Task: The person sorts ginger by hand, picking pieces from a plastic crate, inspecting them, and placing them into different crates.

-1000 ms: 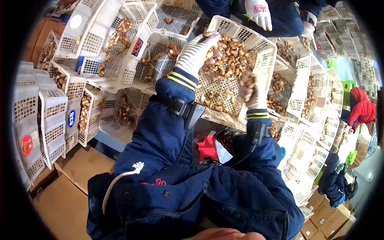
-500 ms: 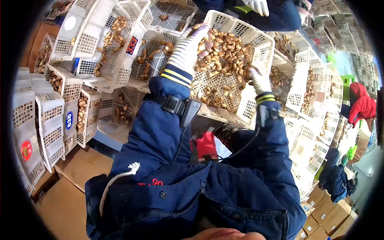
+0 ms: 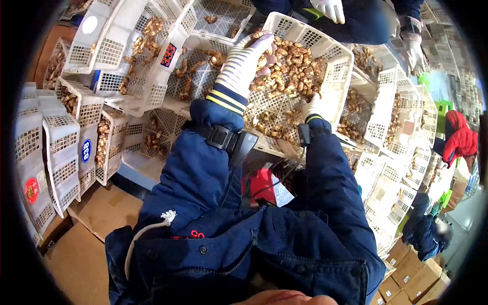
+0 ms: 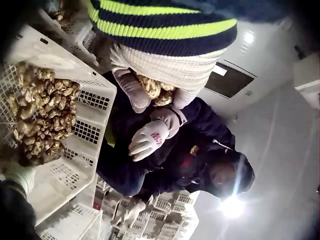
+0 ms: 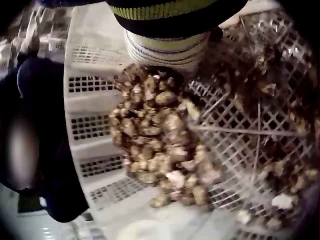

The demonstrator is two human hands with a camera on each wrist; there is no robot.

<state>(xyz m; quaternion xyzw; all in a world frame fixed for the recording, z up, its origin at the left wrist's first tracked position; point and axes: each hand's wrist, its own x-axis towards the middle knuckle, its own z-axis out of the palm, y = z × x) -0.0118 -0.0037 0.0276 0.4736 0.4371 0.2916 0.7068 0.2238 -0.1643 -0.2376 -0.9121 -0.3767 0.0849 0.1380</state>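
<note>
At the white crate [image 3: 339,70], the left hand [image 3: 243,65] grasps some brown lumps [image 4: 151,87], probably best held lightly, while the right hand [image 3: 313,107], at the heap [image 3: 296,62] inside, has a grip I can't judge

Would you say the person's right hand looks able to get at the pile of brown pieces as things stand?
Probably yes: the right hand is at the pile's edge, the crate is open on top, and nothing visible blocks the way; the left hand is off to the other side.

Pieces [image 3: 294,65] in a crate [image 3: 339,68], more crates [image 3: 382,107] left and right
</note>
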